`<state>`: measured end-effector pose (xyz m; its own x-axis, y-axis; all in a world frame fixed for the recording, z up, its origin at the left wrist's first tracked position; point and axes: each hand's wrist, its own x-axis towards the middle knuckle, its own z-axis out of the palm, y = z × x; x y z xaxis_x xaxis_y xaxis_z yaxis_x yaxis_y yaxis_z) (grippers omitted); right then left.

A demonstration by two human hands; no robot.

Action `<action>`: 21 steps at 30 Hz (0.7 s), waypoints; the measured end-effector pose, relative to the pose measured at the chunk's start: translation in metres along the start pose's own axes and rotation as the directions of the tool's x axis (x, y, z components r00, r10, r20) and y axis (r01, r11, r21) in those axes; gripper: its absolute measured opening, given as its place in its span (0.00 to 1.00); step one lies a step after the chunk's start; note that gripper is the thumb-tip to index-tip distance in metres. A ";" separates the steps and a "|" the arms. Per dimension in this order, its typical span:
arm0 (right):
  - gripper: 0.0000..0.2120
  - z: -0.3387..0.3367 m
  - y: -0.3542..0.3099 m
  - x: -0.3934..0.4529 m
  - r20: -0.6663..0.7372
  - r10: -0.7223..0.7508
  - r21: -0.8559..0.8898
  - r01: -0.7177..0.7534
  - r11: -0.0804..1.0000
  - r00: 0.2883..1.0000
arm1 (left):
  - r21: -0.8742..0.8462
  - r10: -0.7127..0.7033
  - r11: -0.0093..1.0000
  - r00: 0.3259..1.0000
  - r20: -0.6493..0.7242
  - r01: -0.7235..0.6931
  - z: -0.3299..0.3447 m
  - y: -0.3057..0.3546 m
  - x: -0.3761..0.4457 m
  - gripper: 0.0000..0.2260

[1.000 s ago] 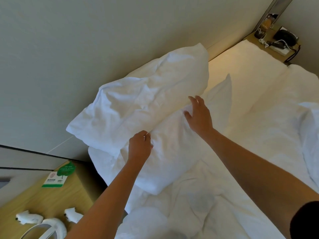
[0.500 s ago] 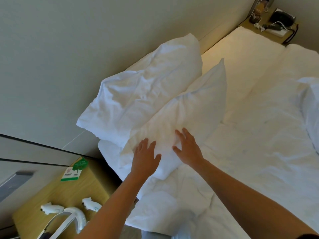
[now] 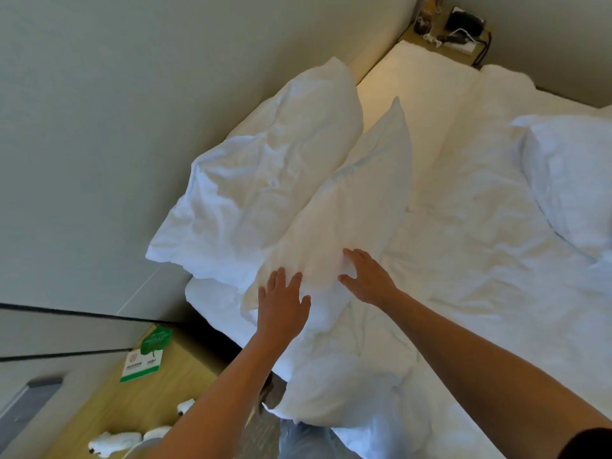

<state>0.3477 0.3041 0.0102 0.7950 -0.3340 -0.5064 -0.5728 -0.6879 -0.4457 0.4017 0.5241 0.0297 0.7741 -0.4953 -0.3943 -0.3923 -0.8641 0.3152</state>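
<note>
My left hand [image 3: 283, 304] and right hand [image 3: 367, 279] lie flat, fingers spread, on the near end of the front pillow [image 3: 351, 200] propped against the back pillow [image 3: 265, 180]; probably soft, light, best gripped by its corners.

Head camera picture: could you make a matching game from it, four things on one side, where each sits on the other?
Things: 1 front pillow; 2 back pillow; 3 green card; 4 black device.
Places: A on the wooden bedside table; B against the wall; C on the far corner shelf; D under the left hand and right hand.
Pairs: 1-D; 2-B; 3-A; 4-C.
</note>
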 end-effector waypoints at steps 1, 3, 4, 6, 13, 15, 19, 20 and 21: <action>0.34 0.002 -0.001 -0.006 -0.006 0.019 0.018 -0.019 1.000 1.000 | 0.008 0.015 1.000 1.000 0.009 -0.015 -0.002 -0.003 0.000 0.27; 0.31 0.004 -0.001 -0.021 -0.021 0.069 0.042 -0.069 0.997 0.997 | 0.015 0.045 0.999 0.998 0.040 -0.045 -0.006 -0.009 0.001 0.28; 0.30 0.005 0.000 -0.030 -0.028 0.096 0.052 -0.094 0.994 0.995 | 0.018 0.058 0.998 0.997 0.057 -0.060 -0.008 -0.011 0.001 0.28; 0.27 0.004 0.002 -0.053 -0.043 0.135 0.082 -0.131 0.988 0.990 | 0.017 0.086 0.996 0.993 0.085 -0.088 -0.012 -0.012 0.000 0.28; 0.20 -0.006 0.029 -0.172 -0.152 0.305 0.277 -0.256 0.926 0.940 | -0.209 0.211 0.962 0.966 0.148 -0.178 -0.016 0.017 -0.022 0.26; 0.18 -0.001 0.042 -0.216 -0.211 0.377 0.374 -0.281 0.884 0.902 | -0.300 0.266 0.930 0.951 0.157 -0.211 -0.012 0.037 -0.035 0.23; 0.15 0.027 0.066 -0.313 -0.279 0.561 0.599 -0.316 0.736 0.779 | -0.402 0.393 0.874 0.884 0.253 -0.273 0.002 0.084 -0.077 0.15; 0.14 0.037 0.071 -0.338 -0.289 0.608 0.647 -0.317 0.693 0.740 | -0.421 0.430 0.859 0.858 0.283 -0.291 0.007 0.094 -0.092 0.14; 0.12 0.048 0.075 -0.366 -0.296 0.660 0.699 -0.315 0.642 0.690 | -0.422 0.468 0.849 0.822 0.324 -0.317 0.013 0.106 -0.110 0.14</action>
<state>0.0044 0.4053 0.1262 0.2299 -0.8754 -0.4252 -0.7575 0.1134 -0.6429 0.2685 0.4856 0.0950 0.2923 -0.8406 -0.4561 -0.3694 -0.5391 0.7569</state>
